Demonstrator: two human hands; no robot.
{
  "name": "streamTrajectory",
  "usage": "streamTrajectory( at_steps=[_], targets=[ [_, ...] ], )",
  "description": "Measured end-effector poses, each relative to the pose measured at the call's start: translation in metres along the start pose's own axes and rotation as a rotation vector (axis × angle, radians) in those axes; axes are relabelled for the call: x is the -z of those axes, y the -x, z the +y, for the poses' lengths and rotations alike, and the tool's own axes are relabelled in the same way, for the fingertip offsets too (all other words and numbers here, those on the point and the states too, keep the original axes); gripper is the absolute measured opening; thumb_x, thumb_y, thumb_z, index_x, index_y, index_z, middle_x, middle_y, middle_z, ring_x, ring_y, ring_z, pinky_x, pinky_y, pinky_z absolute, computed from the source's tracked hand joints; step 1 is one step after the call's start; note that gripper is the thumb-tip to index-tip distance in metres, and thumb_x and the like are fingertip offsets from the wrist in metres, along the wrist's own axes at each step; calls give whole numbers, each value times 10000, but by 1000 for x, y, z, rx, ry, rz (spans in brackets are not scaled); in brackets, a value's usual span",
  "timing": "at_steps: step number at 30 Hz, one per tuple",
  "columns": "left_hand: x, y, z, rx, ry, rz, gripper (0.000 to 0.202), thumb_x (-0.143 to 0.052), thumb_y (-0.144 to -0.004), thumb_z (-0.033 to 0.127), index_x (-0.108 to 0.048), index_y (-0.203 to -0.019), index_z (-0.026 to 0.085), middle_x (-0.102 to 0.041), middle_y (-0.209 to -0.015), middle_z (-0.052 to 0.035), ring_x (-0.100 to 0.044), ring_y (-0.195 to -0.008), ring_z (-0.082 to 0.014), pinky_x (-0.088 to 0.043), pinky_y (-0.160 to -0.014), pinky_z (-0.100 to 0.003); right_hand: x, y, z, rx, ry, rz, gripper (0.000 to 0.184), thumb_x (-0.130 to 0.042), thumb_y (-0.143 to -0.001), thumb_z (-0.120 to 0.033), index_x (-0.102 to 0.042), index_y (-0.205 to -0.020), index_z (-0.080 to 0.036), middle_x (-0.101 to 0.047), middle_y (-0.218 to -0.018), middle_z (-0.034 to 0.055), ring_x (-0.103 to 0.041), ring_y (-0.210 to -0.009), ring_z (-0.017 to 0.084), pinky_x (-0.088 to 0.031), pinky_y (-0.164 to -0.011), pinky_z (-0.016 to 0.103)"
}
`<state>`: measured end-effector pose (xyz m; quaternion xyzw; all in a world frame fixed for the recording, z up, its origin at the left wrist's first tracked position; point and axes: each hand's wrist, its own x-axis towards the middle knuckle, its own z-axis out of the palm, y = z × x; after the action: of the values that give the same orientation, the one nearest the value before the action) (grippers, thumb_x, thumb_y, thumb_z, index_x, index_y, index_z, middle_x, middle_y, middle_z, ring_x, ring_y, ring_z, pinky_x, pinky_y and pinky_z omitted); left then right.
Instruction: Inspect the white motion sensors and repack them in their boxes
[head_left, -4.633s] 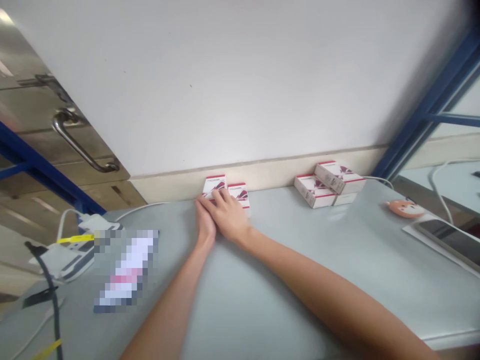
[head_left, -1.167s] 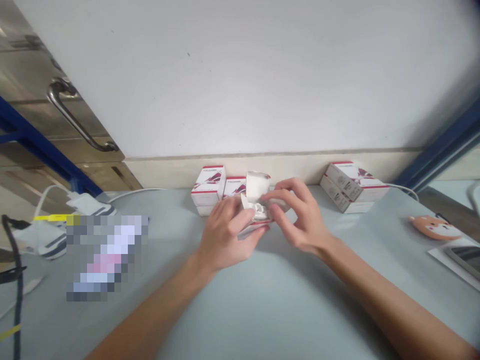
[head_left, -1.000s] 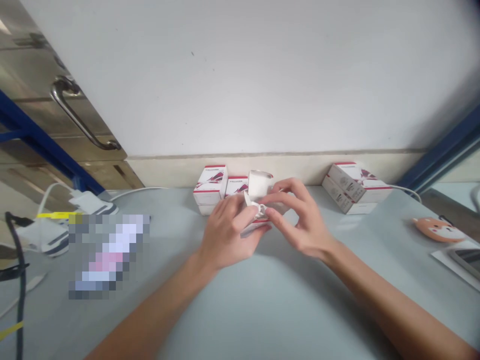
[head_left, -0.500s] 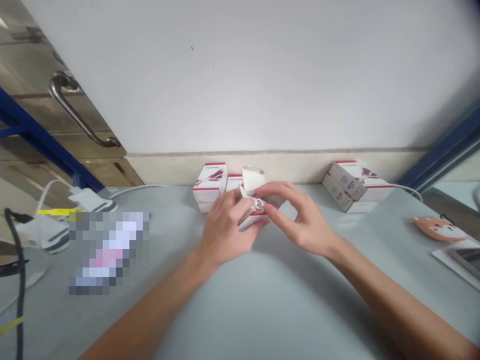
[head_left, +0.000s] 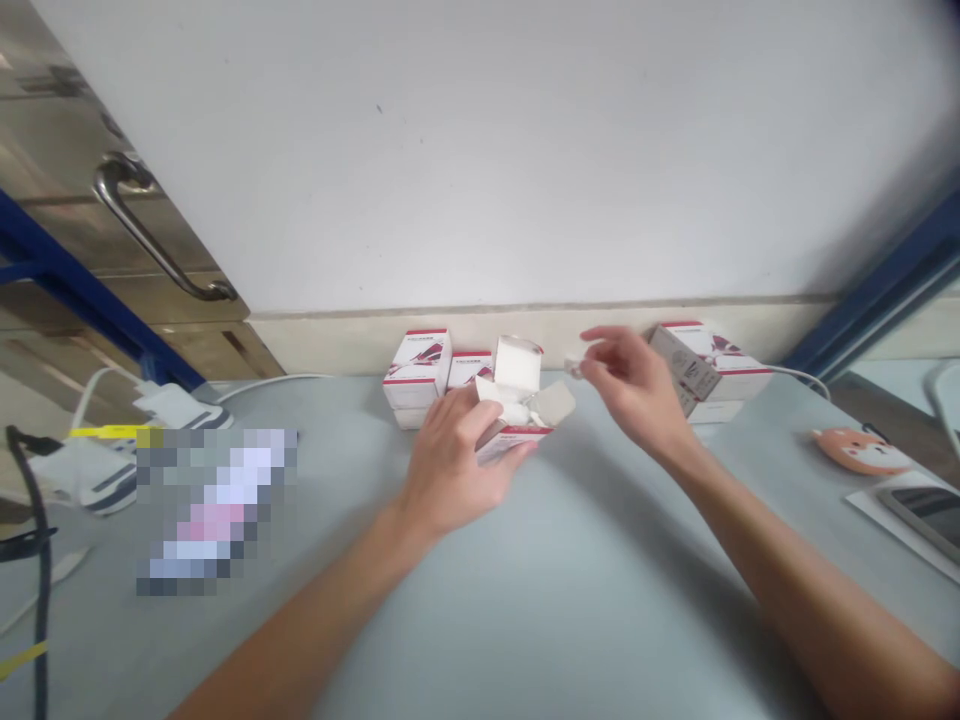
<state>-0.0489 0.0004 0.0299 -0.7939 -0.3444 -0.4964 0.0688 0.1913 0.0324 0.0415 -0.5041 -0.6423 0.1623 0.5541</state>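
Note:
My left hand [head_left: 454,460] is closed around a small white cardboard box [head_left: 514,440] with red edges, its flaps standing open at the top. Some whitish, translucent content shows inside, too blurred to name. To the right of the box and higher up, my right hand [head_left: 637,385] pinches a small whitish piece [head_left: 574,367] between thumb and forefinger; its kind cannot be made out. Behind my left hand stand closed boxes [head_left: 416,358] of the same red and white print.
More such boxes [head_left: 712,360] are stacked at the back right. At the left lie white adapters [head_left: 176,405] with cables and a pixelated object [head_left: 225,505]. A fox-like orange item [head_left: 859,452] and a dark-screened device [head_left: 922,510] lie at the right. A wall [head_left: 510,160] rises behind the table.
My right hand has drawn away from the box, up and to the right, with a small whitish piece in its fingers. The left hand still holds the box, whose side flap now spreads outward.

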Motion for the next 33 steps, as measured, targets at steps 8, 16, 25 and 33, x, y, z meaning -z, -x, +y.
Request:
streamTrajectory(
  at_steps=[8,16,25,33],
  targets=[
    [3,-4,3,61,14,-44,406,-875,-785,269,-476,-859,248,-621,-829,13,-616,-785,-193,-512,-731,-327,-4,4,64,15,390,-346,207,-594,-931,-244,-780,-1018,-216,-794,-923,58,-728,-842,222,-545,-794,351],
    [-1,0,-2,56,34,-19,429,-874,-786,273,-474,-938,260,-630,-875,4,-637,-820,-207,-519,-734,-339,5,3,18,398,307,66,241,-572,-929,-158,-725,-1093,-247,-674,-1059,76,-685,-941,235,-551,-840,397],
    [-3,0,-3,59,28,15,443,-853,-794,261,-439,-951,268,-578,-846,30,-608,-765,-178,-514,-715,-329,-11,23,-20,798,405,-241,429,-569,-733,-67,-704,-1100,-244,-651,-1026,80,-584,-860,243,-511,-748,410],
    [-10,8,-18,30,47,100,634,-825,-845,276,-368,-1284,286,-587,-993,-4,-638,-914,-207,-542,-784,-353,-7,16,-8,772,433,-128,240,-624,-935,-155,-682,-1135,-273,-710,-1083,65,-663,-901,217,-526,-765,364]
  ],
)
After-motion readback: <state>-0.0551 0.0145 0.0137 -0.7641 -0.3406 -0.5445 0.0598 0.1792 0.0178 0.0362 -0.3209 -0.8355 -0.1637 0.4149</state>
